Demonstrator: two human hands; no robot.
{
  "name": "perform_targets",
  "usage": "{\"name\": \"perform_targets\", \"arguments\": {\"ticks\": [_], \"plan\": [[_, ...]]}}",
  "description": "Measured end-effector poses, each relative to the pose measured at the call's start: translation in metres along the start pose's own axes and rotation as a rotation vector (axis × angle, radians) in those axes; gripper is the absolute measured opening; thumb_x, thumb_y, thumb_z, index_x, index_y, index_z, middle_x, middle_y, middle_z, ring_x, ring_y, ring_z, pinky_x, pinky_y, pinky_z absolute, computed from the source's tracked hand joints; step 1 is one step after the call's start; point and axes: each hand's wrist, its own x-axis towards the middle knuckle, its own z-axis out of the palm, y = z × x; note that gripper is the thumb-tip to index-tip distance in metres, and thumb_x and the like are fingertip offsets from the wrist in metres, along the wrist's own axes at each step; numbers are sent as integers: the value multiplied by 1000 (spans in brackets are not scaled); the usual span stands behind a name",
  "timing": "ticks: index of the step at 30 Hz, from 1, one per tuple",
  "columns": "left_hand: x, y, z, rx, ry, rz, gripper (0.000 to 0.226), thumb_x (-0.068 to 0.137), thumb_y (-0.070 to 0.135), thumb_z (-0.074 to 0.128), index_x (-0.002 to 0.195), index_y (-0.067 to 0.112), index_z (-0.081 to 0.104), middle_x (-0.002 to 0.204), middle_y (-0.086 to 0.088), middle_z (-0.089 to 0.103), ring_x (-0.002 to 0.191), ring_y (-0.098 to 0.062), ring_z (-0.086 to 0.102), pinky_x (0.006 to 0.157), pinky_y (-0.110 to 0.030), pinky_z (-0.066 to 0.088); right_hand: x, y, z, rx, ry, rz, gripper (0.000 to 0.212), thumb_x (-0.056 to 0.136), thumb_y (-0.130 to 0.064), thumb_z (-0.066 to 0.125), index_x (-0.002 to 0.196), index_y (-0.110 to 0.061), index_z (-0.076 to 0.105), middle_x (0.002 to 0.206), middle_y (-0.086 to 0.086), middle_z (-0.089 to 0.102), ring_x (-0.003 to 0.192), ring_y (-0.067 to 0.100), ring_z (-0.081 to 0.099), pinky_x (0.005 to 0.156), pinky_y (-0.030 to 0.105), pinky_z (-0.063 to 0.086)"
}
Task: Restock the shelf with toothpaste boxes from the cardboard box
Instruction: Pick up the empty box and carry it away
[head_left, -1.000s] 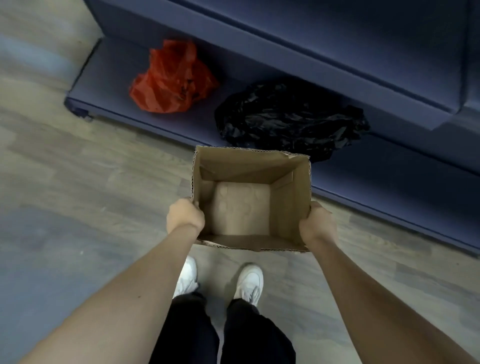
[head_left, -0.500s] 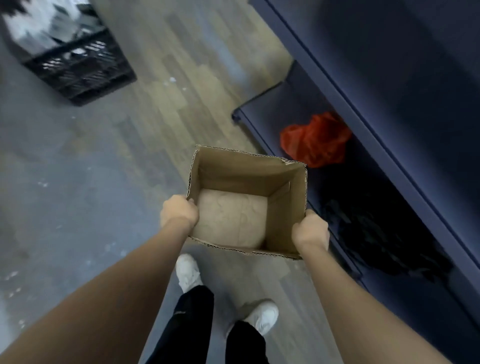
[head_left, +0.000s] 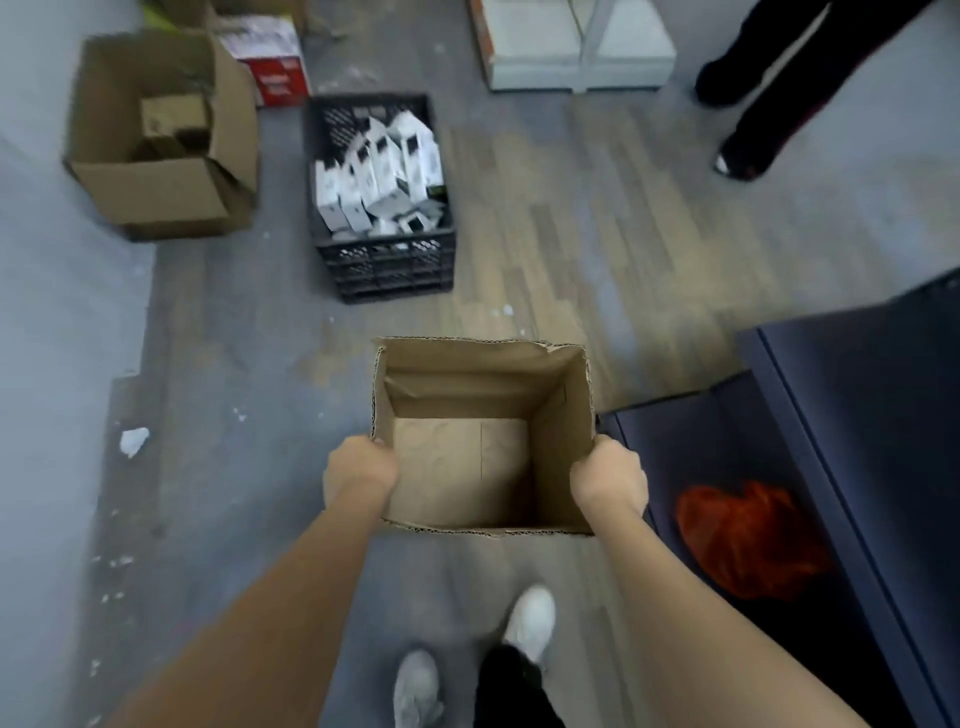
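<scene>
I carry an open brown cardboard box (head_left: 467, 384) in front of me above the floor; its inside shows only bare cardboard. My left hand (head_left: 359, 467) grips its left wall and my right hand (head_left: 609, 475) grips its right wall. The dark blue shelf (head_left: 852, 415) stands at my right, its bottom board low by the floor. No toothpaste boxes show in the box I hold.
A black plastic crate (head_left: 384, 260) with several white boxes stands ahead on the floor. A larger open cardboard box (head_left: 156, 192) sits at far left. A red plastic bag (head_left: 748, 540) lies on the bottom shelf board. Another person's legs (head_left: 769, 93) are at top right.
I have turned left, away from the shelf, with the box still in both hands. The shelf has slid to the right edge and the crate and boxes have come into view.
</scene>
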Motion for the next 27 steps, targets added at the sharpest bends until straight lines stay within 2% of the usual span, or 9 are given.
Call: {"name": "perform_targets", "arguments": {"ticks": [5,10,14,21,27], "plan": [[44,43,-59,-126,27,-77,39,99,21,38,125,-3,54,132,-24,53,124,-38,48,100,-36,39,38,-96,-33,-3,-42,-155,34,91,-14,47,123,-12,57,122,16,61,114,36,57,88,34,47],[94,78,-109,-315,45,-224,43,98,25,39,129,-1,52,134,-22,52,122,-37,50,100,-37,41,83,-199,-43,-56,-169,-333,34,93,-18,46,124,-7,57,121,19,61,114,37,56,91,35,46],[132,77,-153,-480,70,-336,41,97,25,40,127,0,53,126,-20,56,114,-35,53,89,-34,42,106,-289,-38,-196,-237,-503,34,93,-10,46,124,-4,56,122,21,61,116,36,56,94,35,46],[213,42,-223,-770,100,-528,49,99,30,40,137,-2,41,135,-20,48,122,-35,49,90,-34,40,114,-464,33,-489,-293,-775,30,90,-5,43,118,-4,54,122,21,59,116,37,53,91,37,45],[312,6,-283,-890,108,-634,55,100,36,37,142,0,35,143,-19,42,129,-34,43,102,-36,37,110,-598,114,-659,-265,-878,31,93,-5,42,122,1,51,125,22,56,114,37,54,81,35,44]]}}
